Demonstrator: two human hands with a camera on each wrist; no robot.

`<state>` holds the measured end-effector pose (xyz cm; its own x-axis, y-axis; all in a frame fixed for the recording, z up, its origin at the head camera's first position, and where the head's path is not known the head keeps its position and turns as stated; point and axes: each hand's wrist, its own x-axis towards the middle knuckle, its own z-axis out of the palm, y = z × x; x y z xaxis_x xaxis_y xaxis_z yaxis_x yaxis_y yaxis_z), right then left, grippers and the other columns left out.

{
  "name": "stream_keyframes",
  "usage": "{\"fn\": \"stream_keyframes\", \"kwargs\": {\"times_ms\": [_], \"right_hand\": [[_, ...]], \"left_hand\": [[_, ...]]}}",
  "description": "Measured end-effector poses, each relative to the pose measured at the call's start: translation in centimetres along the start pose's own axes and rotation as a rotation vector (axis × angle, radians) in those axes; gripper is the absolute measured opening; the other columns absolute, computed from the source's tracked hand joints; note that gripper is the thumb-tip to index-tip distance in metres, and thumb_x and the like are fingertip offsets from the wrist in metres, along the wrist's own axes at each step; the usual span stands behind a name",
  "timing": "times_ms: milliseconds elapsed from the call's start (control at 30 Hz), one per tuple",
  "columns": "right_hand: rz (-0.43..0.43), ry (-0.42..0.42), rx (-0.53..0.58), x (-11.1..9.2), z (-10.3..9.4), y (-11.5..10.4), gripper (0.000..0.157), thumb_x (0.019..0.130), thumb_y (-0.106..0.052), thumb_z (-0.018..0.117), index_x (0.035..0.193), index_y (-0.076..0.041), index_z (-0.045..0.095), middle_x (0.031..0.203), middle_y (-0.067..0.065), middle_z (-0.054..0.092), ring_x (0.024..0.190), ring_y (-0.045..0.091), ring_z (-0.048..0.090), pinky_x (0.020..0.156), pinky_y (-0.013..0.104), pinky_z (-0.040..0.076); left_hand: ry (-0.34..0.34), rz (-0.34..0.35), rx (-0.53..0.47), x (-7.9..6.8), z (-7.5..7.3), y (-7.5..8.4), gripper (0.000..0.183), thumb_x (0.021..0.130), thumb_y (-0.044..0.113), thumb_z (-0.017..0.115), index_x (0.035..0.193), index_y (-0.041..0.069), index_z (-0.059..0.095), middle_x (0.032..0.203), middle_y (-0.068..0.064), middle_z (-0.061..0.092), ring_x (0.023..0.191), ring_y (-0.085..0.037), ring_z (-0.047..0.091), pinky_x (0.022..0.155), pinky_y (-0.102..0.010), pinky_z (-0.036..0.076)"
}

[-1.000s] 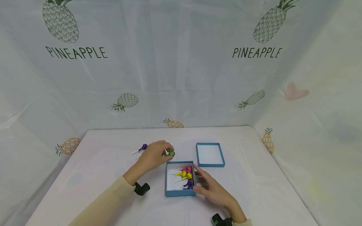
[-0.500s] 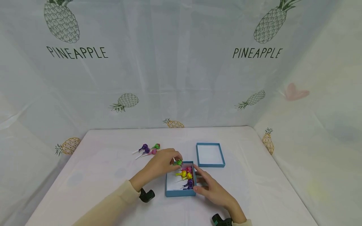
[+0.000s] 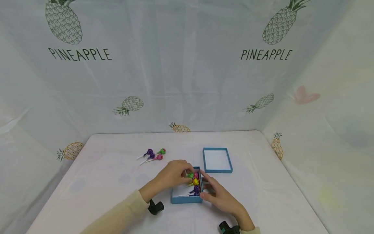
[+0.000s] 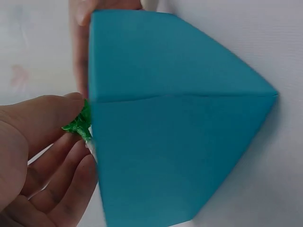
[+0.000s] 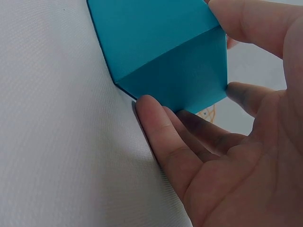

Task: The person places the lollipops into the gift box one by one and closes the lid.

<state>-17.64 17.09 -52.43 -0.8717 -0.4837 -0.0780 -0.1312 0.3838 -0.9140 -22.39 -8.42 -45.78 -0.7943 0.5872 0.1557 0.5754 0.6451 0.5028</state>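
Observation:
In the head view my left hand (image 3: 173, 175) reaches over a blue box (image 3: 187, 200), pinching a green-wrapped lollipop (image 3: 190, 175) between thumb and fingers. From the left wrist, the green wrapper (image 4: 81, 124) shows beside the box rim, part of it hidden behind the wall. Inside the box, along its right side, lie a pink lollipop (image 3: 196, 175), a yellow lollipop (image 3: 195, 182) and a purple lollipop (image 3: 196, 189). My right hand (image 3: 222, 194) rests against the box's right wall, fingers spread along it and thumb (image 5: 236, 19) at the upper edge.
A blue-edged lid (image 3: 217, 171) with a white inside lies behind the box to the right. Back left on the white-covered table (image 3: 117, 195) is a small group of lollipops, with purple ones (image 3: 149, 152), a green one (image 3: 161, 151) and a pink one (image 3: 159, 157).
My left hand has carried the green lollipop from behind the box, rightward and toward me, down into it. The lollipop group behind has come into view. My right hand has stayed put.

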Motion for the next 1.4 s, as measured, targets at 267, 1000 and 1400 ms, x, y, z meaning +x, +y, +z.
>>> {"fn": "stream_keyframes", "kwargs": {"times_ms": [267, 1000, 1400], "right_hand": [[0.012, 0.010, -0.008, 0.0, 0.2, 0.1, 0.079, 0.105, -0.034, 0.068, 0.170, -0.032, 0.024, 0.163, 0.016, 0.043, 0.135, 0.032, 0.056, 0.107, 0.049, 0.054], [0.000, 0.002, 0.020, 0.0, 0.0, 0.0, 0.078, 0.105, -0.033, 0.069, 0.170, -0.032, 0.025, 0.163, 0.016, 0.042, 0.134, 0.031, 0.057, 0.107, 0.047, 0.054], [0.003, 0.002, 0.007, -0.1, -0.1, -0.1, 0.078, 0.105, -0.033, 0.068, 0.170, -0.033, 0.025, 0.162, 0.016, 0.044, 0.135, 0.032, 0.056, 0.107, 0.047, 0.054]], "left_hand": [[-0.058, -0.019, 0.014, -0.3, 1.3, -0.3, 0.018, 0.091, 0.023, 0.087, 0.106, 0.021, 0.079, 0.090, 0.011, 0.068, 0.079, -0.002, 0.057, 0.072, -0.017, 0.051], [-0.080, 0.023, 0.074, -0.3, 3.0, -1.0, 0.019, 0.089, 0.023, 0.089, 0.105, 0.019, 0.079, 0.089, 0.014, 0.069, 0.075, -0.001, 0.053, 0.072, -0.016, 0.050], [-0.064, 0.030, 0.085, -0.2, 3.7, -1.0, 0.018, 0.088, 0.022, 0.090, 0.099, 0.018, 0.076, 0.084, 0.012, 0.067, 0.074, -0.003, 0.053, 0.072, -0.018, 0.050]]}}
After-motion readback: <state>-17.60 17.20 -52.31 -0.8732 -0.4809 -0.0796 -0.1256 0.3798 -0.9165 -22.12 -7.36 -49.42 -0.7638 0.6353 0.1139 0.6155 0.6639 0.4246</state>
